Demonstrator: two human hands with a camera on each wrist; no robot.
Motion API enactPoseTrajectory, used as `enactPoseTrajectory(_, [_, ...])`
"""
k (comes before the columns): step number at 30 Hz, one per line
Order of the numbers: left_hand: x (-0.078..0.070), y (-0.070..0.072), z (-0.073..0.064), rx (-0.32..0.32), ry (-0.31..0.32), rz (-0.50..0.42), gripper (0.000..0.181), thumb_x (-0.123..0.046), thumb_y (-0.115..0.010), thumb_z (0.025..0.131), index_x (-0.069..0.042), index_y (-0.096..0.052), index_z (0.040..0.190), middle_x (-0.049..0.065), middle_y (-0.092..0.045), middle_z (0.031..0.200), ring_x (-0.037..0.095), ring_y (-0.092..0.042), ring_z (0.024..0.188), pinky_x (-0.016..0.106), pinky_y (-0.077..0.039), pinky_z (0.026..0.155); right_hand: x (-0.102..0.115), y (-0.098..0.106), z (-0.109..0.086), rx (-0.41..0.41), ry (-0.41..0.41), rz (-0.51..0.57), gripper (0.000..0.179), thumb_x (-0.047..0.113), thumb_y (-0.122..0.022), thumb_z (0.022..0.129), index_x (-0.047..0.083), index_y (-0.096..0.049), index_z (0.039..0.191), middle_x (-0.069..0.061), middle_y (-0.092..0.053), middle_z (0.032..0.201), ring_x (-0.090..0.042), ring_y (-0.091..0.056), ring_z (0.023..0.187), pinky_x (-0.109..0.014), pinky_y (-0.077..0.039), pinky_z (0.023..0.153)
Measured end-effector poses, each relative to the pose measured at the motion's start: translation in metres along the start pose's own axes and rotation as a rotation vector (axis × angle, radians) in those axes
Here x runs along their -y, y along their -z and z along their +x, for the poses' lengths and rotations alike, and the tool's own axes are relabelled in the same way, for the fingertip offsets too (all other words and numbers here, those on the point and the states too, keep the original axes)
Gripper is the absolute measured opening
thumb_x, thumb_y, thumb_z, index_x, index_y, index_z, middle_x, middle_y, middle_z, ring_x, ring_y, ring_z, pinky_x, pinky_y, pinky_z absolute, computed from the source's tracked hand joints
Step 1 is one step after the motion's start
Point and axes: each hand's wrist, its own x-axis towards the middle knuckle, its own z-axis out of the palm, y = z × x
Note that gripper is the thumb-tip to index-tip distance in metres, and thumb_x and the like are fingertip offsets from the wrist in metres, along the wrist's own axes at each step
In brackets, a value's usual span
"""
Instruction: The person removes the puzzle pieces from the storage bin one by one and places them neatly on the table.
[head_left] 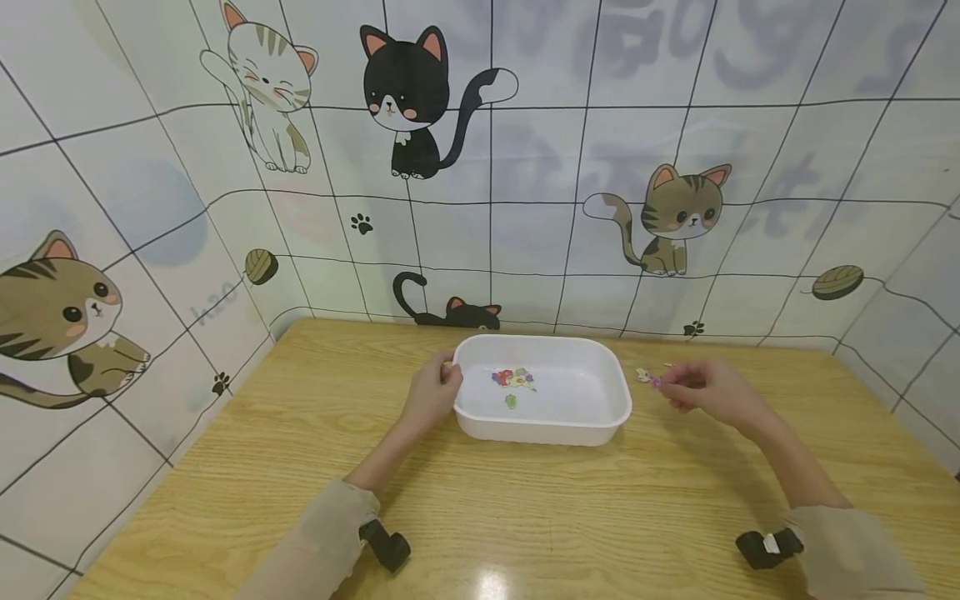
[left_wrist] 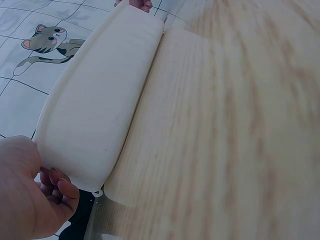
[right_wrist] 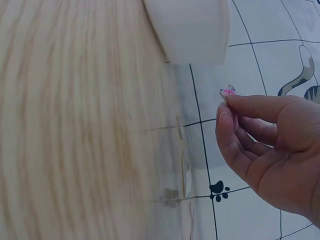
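A white plastic tub [head_left: 543, 432] with rounded corners stands on the table. My left hand [head_left: 431, 392] grips its left end, thumb at the rim; the left wrist view shows the fingers [left_wrist: 65, 189] curled by the tub's end wall. Inside the tub lie several small colourful flat pieces [head_left: 513, 379], with a green one [head_left: 511, 402] apart from them. Right of the tub, my right hand [head_left: 708, 390] pinches a small pink piece [right_wrist: 229, 92] with clear edges between thumb and fingertips. Beside it in the head view shows a small yellowish piece [head_left: 642, 375].
The wood-grain table [head_left: 525, 517] runs back to a wall covering [head_left: 540, 233] printed with cats and grid lines. Another tiny piece [head_left: 669, 364] lies behind the right hand. Black wrist mounts [head_left: 386, 546] sit on both sleeves.
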Motion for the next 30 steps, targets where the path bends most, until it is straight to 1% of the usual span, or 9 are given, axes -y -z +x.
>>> enactPoseTrajectory(3, [-0.001,0.0,0.0,-0.002,-0.007,0.001,0.035,-0.007,-0.052,0.098,0.008,-0.059,0.128,0.007,-0.056,0.074,0.015,-0.049,0.063,0.026,-0.042,0.055,-0.006,0.001,-0.001,0.024,-0.021,-0.019,0.023,0.01,-0.065,0.098,-0.012,-0.065,0.106,-0.014,-0.067,0.09,-0.015,-0.062,0.075,-0.032,-0.057,0.07])
enactPoseTrajectory(6, [0.0,0.0,0.0,-0.002,-0.01,0.001,0.034,-0.007,-0.052,0.098,0.008,-0.059,0.128,0.007,-0.056,0.074,0.015,-0.049,0.063,0.026,-0.042,0.055,-0.01,0.001,-0.001,0.052,-0.041,-0.034,0.023,0.008,-0.064,0.097,-0.012,-0.065,0.106,-0.011,-0.066,0.087,-0.014,-0.061,0.074,-0.032,-0.056,0.069])
enactPoseTrajectory(8, [-0.001,0.0,0.0,-0.002,-0.008,0.0,0.034,-0.007,-0.052,0.098,0.008,-0.059,0.128,0.007,-0.056,0.074,0.015,-0.049,0.063,0.026,-0.042,0.056,-0.012,0.001,-0.001,0.067,-0.065,-0.033,0.023,0.009,-0.065,0.097,-0.012,-0.065,0.106,-0.01,-0.066,0.086,-0.016,-0.062,0.074,-0.031,-0.057,0.069])
enactPoseTrajectory(10, [0.0,0.0,0.0,-0.001,-0.007,-0.002,0.034,-0.007,-0.052,0.098,0.008,-0.059,0.128,0.006,-0.055,0.074,0.015,-0.049,0.063,0.026,-0.042,0.055,-0.014,0.0,-0.001,0.081,-0.072,-0.048,0.022,0.009,-0.065,0.097,-0.012,-0.065,0.106,-0.01,-0.066,0.087,-0.017,-0.062,0.075,-0.032,-0.057,0.068])
enactPoseTrajectory(13, [0.0,0.0,0.0,0.0,-0.004,-0.004,0.035,-0.007,-0.052,0.098,0.008,-0.059,0.128,0.006,-0.055,0.074,0.015,-0.049,0.063,0.026,-0.042,0.055,-0.015,-0.001,0.0,0.096,-0.097,-0.067,0.021,0.012,-0.068,0.095,-0.008,-0.067,0.103,-0.008,-0.066,0.086,-0.018,-0.062,0.076,-0.031,-0.056,0.067])
enactPoseTrajectory(17, [-0.001,0.001,-0.001,0.005,0.004,-0.007,0.035,-0.008,-0.052,0.098,0.008,-0.059,0.129,0.007,-0.055,0.074,0.015,-0.049,0.063,0.026,-0.042,0.056,-0.016,-0.002,0.002,0.145,-0.091,-0.089,0.017,0.01,-0.068,0.095,-0.006,-0.069,0.099,-0.007,-0.066,0.084,-0.018,-0.061,0.075,-0.029,-0.055,0.065])
enactPoseTrajectory(21, [-0.001,0.001,-0.001,0.009,0.005,-0.005,0.036,-0.008,-0.052,0.099,0.008,-0.058,0.131,0.006,-0.055,0.074,0.015,-0.049,0.063,0.026,-0.042,0.056,-0.018,-0.003,0.004,0.197,-0.082,-0.108,0.014,0.008,-0.065,0.096,-0.006,-0.068,0.099,-0.006,-0.065,0.084,-0.018,-0.06,0.077,-0.028,-0.054,0.065])
enactPoseTrajectory(26, [0.0,0.0,0.0,0.003,-0.01,-0.003,0.036,-0.008,-0.052,0.098,0.009,-0.059,0.129,0.005,-0.054,0.072,0.014,-0.047,0.061,0.026,-0.041,0.054,-0.018,-0.003,0.005,0.219,-0.083,-0.12,0.014,0.008,-0.065,0.096,-0.005,-0.068,0.1,-0.005,-0.065,0.085,-0.019,-0.06,0.078,-0.029,-0.055,0.066])
enactPoseTrajectory(30, [0.001,0.0,0.001,-0.002,-0.014,-0.002,0.035,-0.006,-0.052,0.098,0.009,-0.059,0.128,0.005,-0.053,0.072,0.014,-0.047,0.062,0.026,-0.041,0.054,-0.017,-0.004,0.005,0.227,-0.075,-0.113,0.012,0.007,-0.065,0.095,-0.004,-0.068,0.1,-0.005,-0.064,0.084,-0.017,-0.06,0.076,-0.029,-0.055,0.065])
